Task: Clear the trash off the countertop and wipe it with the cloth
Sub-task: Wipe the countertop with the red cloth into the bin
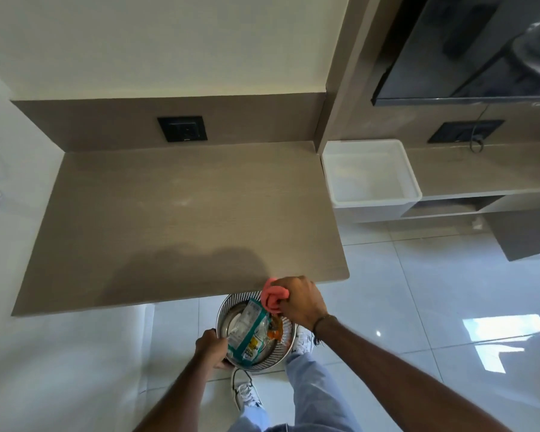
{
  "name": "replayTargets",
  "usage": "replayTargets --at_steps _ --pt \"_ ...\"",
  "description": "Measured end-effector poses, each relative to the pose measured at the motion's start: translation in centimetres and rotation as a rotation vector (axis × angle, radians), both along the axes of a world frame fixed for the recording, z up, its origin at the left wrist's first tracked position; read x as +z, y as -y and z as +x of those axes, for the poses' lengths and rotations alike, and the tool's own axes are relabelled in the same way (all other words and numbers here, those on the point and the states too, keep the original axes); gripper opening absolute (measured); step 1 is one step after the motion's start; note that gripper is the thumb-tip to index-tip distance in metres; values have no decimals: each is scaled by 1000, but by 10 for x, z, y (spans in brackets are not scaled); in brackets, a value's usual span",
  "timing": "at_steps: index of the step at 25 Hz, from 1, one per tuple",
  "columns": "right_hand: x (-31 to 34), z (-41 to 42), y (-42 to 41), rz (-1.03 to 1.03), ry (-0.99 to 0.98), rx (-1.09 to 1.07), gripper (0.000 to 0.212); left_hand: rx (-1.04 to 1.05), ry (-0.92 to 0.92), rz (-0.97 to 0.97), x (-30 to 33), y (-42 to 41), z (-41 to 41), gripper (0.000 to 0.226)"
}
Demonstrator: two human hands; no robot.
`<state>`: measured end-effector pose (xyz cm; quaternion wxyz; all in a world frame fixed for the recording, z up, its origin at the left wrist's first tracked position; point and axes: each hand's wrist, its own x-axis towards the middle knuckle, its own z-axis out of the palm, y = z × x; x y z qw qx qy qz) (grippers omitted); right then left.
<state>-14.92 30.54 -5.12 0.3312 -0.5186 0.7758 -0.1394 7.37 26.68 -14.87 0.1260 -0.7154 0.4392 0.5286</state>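
Below counter edge (181, 294), left hand (211, 349) grips bin (289, 344) rim; right hand (300, 302) fist-closed on pink cloth (273, 296); wrappers (250, 330) inside bin.

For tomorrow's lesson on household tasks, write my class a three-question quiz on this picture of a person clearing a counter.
1. True or false: wrappers lie on the flat brown wood-grain countertop.
2. What does the right hand grip? A) bunched pink cloth B) white rectangular plastic tub C) black wall socket
3. Fill in: the left hand grips the rim of the round ______ bin.

Key:
1. False; the teal and clear plastic wrappers sit inside the round perforated metal bin, below the counter edge.
2. A; the bunched pink cloth. The white rectangular plastic tub sits on the shelf to the right.
3. metal.
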Motion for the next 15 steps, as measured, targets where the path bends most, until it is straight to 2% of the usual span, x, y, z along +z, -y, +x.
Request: replayTargets --at_steps 2,4,6,8,10,12,15 --pt "5 -1 1 70 267 -90 22 9 -17 3 1 -3 4 31" --pt "10 -15 -4 11 352 -181 25 -6 -19 -4 1 -5 9 29" --pt "16 -46 -5 -108 325 -436 30 -28 -19 -7 2 -7 14 26" --pt "23 -82 -1 -138 118 -659 27 -54 -21 -10 2 -10 19 24" --pt "20 -98 9 -51 -66 -653 18 -71 -18 -18 2 -12 23 25" --pt "13 -82 21 24 -134 -554 13 -77 -25 -16 1 -13 26 27" --pt "-1 -22 33 -17 -175 -313 17 -89 -24 -14 -2 -15 30 29"
